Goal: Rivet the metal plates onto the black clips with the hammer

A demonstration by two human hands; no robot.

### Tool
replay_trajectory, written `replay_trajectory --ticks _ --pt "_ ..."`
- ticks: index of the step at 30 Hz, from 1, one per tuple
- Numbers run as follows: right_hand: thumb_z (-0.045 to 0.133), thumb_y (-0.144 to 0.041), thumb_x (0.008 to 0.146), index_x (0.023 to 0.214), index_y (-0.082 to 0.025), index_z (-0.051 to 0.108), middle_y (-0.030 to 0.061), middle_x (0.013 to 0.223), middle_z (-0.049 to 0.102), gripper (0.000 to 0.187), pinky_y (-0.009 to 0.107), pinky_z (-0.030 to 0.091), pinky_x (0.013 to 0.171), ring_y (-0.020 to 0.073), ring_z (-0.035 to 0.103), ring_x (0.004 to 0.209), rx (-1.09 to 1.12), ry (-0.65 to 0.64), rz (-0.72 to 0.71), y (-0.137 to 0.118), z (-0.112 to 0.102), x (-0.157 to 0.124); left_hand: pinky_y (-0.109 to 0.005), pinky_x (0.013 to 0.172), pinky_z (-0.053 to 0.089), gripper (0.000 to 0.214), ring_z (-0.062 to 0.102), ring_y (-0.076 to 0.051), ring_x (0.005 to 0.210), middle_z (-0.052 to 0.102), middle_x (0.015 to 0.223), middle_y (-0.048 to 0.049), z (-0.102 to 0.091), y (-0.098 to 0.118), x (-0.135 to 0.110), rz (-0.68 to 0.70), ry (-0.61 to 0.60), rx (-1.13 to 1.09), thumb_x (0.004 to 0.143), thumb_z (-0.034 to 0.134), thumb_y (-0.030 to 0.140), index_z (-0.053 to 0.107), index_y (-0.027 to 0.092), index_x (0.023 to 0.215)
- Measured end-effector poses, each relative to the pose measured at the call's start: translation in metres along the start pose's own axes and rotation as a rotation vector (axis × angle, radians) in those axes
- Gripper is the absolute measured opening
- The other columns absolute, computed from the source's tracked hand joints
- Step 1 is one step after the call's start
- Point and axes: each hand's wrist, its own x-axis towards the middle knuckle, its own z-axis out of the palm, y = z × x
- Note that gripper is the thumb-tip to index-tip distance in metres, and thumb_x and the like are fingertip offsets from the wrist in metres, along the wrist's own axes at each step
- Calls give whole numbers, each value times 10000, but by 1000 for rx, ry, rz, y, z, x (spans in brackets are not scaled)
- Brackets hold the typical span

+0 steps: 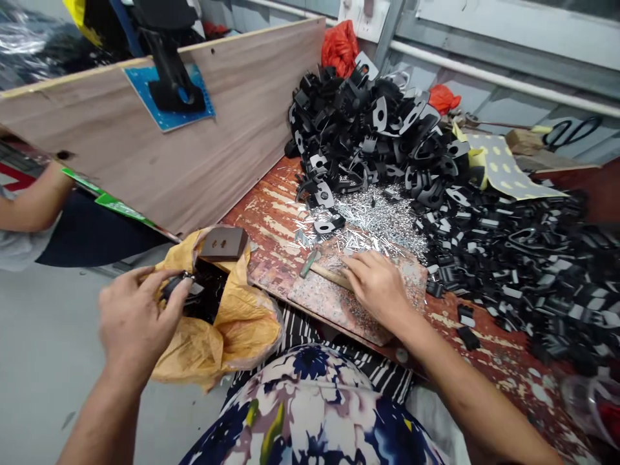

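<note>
My left hand (140, 313) is closed in a pinch on a small black plastic part (175, 284) with a shiny metal bit at its top. It hovers over the open mouth of a yellow sack (242, 323) that has dark pieces inside. My right hand (375, 284) has its fingers curled round the wooden handle of a hammer (332, 276). The hammer lies low over a speckled stone slab (320, 297), its greenish head pointing left. Beyond the slab are many loose metal pins (358, 226), some close to my right fingertips.
A tall heap of black plastic clips (358, 123) stands at the back, and smaller black pieces (484, 258) cover the right. A wooden partition (232, 110) borders the worn red table (271, 213). A brown block (223, 244) sits at the sack's rim. Another person's arm (41, 197) shows at left.
</note>
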Motion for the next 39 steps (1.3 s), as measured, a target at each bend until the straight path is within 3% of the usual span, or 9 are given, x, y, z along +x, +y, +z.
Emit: replay_trajectory --ticks 4,9,15,19,21,24,28,33,39 --pt "558 -186 994 1039 -115 741 133 1013 721 202 379 497 842 258 597 981 -25 -101 -12 -2 26 75 -458 1029 452 350 624 -317 1105 688 1126 -135 11 15 -8 69 -43 -248 945 543 474 727 183 1009" --pt "552 -56 953 903 -63 740 115 953 735 195 340 501 916 228 627 1048 -51 -171 40 13 36 110 -352 925 521 305 676 -272 964 744 966 -58 43 58 -28 -86 -447 -883 834 731 533 759 231 865" --pt "503 -68 970 1142 -226 721 -39 1154 752 319 251 542 1003 107 668 1105 296 -37 -95 -2 6 26 -305 630 606 590 689 -253 870 740 1131 -68 47 118 -25 -486 -870 -1497 785 794 565 655 308 1298" --pt "469 -78 974 1089 -225 738 -3 1174 756 328 257 574 1003 98 684 1093 678 34 -244 -25 -3 -45 -264 504 581 587 679 -223 771 714 952 -49 45 153 -34 -623 -1183 -1520 837 754 561 631 280 1339" --pt "482 -57 959 1174 -235 722 24 1222 738 369 303 587 999 123 681 1115 606 90 -43 -15 -9 -78 -227 457 544 554 629 -161 597 671 778 -4 50 161 -41 -632 -1314 -1510 789 838 465 647 262 1267" --pt "538 -133 986 1269 -237 683 68 1191 746 334 403 577 1002 192 695 1101 280 214 514 32 -24 -128 -224 462 551 552 651 -145 552 706 856 -11 58 167 -47 -584 -1398 -1505 720 909 357 621 254 1179" --pt "622 -295 965 1252 -105 671 207 1123 732 347 470 540 927 326 692 1049 -244 36 1023 110 -36 -184 -241 458 566 476 723 -180 612 716 1087 -42 60 181 -50 -520 -1449 -1483 778 865 387 559 266 1122" --pt "628 -263 892 1315 -120 646 163 1143 708 447 375 519 890 282 672 1016 -183 5 978 149 -25 -202 -248 564 604 440 729 -179 659 710 972 -53 57 203 -54 -439 -1529 -1429 796 854 405 565 217 1069" --pt "541 -241 940 1085 -213 769 73 945 696 272 359 523 830 224 664 874 -44 268 819 107 -40 -177 -300 765 592 350 667 -198 878 642 1054 -79 55 205 -58 -440 -1572 -1507 738 890 393 693 171 923"
